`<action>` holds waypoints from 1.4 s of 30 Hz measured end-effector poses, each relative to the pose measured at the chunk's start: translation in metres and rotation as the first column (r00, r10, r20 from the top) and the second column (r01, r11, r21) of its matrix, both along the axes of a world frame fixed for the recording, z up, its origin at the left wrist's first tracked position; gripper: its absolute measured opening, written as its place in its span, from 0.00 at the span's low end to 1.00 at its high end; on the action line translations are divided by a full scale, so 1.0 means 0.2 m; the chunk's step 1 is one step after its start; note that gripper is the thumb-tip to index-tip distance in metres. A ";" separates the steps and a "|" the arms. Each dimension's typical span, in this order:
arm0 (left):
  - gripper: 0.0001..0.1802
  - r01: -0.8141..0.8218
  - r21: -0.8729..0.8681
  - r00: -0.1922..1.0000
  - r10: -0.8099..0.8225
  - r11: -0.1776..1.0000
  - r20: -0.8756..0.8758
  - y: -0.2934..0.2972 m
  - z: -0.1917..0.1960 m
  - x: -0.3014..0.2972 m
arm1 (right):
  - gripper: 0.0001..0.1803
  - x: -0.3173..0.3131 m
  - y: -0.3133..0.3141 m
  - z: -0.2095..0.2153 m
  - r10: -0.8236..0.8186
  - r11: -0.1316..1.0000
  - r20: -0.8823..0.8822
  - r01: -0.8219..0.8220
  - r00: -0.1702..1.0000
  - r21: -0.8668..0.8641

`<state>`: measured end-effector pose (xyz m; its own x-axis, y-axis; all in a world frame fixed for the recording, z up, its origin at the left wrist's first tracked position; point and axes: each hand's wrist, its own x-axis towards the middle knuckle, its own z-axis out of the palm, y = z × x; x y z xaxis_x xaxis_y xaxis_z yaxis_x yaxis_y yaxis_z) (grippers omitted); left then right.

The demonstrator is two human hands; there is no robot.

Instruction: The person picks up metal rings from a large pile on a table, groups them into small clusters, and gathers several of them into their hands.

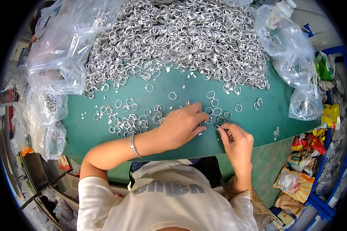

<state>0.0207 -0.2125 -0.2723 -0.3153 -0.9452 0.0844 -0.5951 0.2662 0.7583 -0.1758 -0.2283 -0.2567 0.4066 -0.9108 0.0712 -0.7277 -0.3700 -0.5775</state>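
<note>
My left hand (181, 125) reaches in over the green tabletop. Its thumb and fingers are apart beside a few silvery metal rings (208, 111), and I see nothing held between them. Close by on the right, my right hand (238, 144) pinches a ring (218, 127) between thumb and fingertips. More rings (230, 137) seem tucked under its curled fingers, partly hidden. Just beyond that hand lies a loose ring (227, 115). To the left of my left hand, a small group of rings (133, 122) is spread by the forearm, which wears a metal bangle (133, 145).
A large heap of metal rings (177, 34) covers the far side of the green table (266, 115). Clear plastic bags (56, 73) line the left edge, and another bag (304, 101) hangs at the right. Small white bits (183, 87) are scattered about. Colourful packets (295, 183) fill a blue-framed rack on the right.
</note>
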 end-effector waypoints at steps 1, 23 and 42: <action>0.12 0.028 -0.020 0.997 -0.027 0.999 0.068 -0.01 0.01 -0.02 | 0.06 0.00 -0.01 -0.01 0.026 0.999 -0.054 -0.027 0.998 -0.019; 0.15 0.404 0.845 0.395 0.767 0.350 -0.506 0.10 0.09 0.06 | 0.08 -0.20 -0.15 -0.05 -0.477 0.810 0.575 0.077 0.665 0.582; 0.06 -0.417 -0.064 0.904 0.421 0.907 0.075 0.55 0.02 0.11 | 0.09 -0.09 -0.16 -0.10 -0.176 0.955 -0.069 0.153 0.982 -0.255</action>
